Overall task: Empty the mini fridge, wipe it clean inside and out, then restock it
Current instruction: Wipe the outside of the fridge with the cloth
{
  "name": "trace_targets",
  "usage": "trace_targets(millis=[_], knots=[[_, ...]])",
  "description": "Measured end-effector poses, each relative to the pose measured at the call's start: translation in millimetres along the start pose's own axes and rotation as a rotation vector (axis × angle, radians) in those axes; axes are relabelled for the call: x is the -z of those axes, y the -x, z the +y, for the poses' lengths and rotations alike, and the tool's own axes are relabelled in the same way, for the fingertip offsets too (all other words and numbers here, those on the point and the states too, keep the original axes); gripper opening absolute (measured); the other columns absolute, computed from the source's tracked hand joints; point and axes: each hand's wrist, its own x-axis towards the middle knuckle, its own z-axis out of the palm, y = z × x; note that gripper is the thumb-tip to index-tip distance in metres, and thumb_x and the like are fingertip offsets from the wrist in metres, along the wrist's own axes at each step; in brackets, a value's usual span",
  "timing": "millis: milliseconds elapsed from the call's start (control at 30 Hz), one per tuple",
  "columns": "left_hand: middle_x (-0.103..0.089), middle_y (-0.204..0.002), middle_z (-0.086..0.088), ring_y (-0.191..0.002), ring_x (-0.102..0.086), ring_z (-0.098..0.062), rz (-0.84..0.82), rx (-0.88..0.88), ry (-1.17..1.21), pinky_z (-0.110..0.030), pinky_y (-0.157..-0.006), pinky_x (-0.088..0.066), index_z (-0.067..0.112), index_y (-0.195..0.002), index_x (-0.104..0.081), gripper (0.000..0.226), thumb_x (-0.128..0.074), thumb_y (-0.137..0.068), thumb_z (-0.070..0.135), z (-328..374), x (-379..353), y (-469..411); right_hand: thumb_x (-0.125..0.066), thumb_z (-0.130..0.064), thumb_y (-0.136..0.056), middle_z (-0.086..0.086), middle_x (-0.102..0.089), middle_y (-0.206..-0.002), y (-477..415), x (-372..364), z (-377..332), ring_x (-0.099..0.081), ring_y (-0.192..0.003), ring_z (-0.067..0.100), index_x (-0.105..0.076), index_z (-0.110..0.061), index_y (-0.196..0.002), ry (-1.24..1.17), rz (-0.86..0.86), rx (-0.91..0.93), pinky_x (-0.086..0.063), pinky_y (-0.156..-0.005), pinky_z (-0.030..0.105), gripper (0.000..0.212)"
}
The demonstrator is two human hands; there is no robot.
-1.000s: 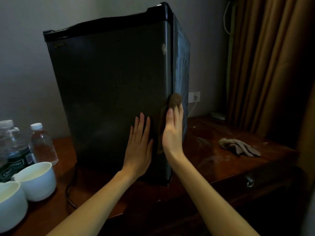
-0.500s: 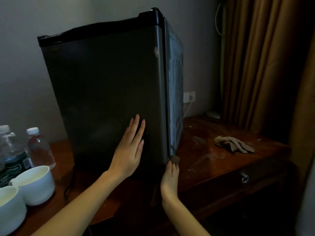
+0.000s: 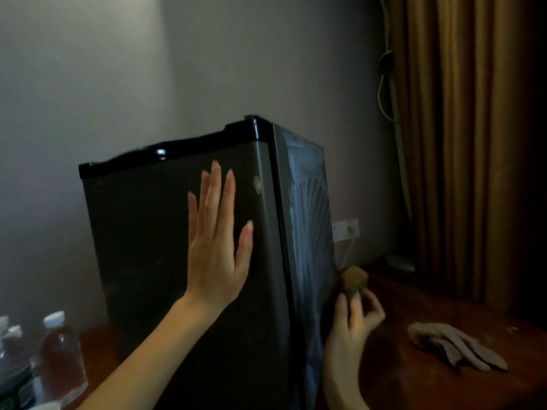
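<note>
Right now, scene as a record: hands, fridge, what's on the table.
left hand: flat on the mini fridge front, fingers straight
right hand: grips a brown wad by the fridge's right side; contact unclear
fridge: upright on the wooden table, wipe streaks on its right side
crumpled cloth: on the table right of the fridge, clear of both hands
bottles: lower left, beside the fridge

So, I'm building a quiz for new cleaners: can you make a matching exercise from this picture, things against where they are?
1 left hand
2 right hand
3 bottle
4 gloves

A on the table, right of the fridge
B flat against the fridge
C pinching a brown wad
D left of the fridge

Pairs: 1-B, 2-C, 3-D, 4-A
</note>
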Motion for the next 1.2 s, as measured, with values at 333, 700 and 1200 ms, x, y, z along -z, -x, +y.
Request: trace_targets(millis=[333,700,1200], knots=[[-0.047,-0.138,-0.005,-0.131,-0.041,-0.018,0.197,0.057,-0.043,-0.046,-0.117,-0.022,0.010,-0.142,-0.040,0.053,-0.049,-0.093,0.030,3.9,-22.7,-107.0,-0.059,-0.005,-0.092,-0.006,-0.056,-0.112,-146.0,-105.5,-97.4,-0.056,-0.109,0.008,-0.064,-0.017,-0.113,-0.233,-0.247,0.474,-0.045,-0.097,0.021,0.025],[-0.052,-0.122,0.002,-0.116,-0.048,-0.011,0.213,0.154,-0.024,-0.042,-0.102,-0.042,0.016,-0.126,-0.050,0.041,-0.045,-0.092,0.038,14.7,-21.1,-102.7,-0.064,-0.008,-0.090,0.004,-0.061,-0.118,-149.3,-119.6,-100.0,-0.059,-0.112,0.011,-0.046,-0.022,-0.129,-0.344,-0.293,0.419,-0.047,-0.101,0.029,0.045],[-0.051,-0.125,0.001,-0.121,-0.047,-0.014,0.323,0.203,-0.006,-0.043,-0.102,-0.041,0.013,-0.126,-0.049,0.035,-0.046,-0.095,0.027,20.3,-37.1,-100.8,-0.053,-0.004,-0.096,-0.001,-0.054,-0.138,-125.8,-153.3,-114.1,-0.049,-0.129,0.010,-0.060,-0.005,-0.128,-0.416,-0.575,0.627,-0.039,-0.110,0.035,0.032]])
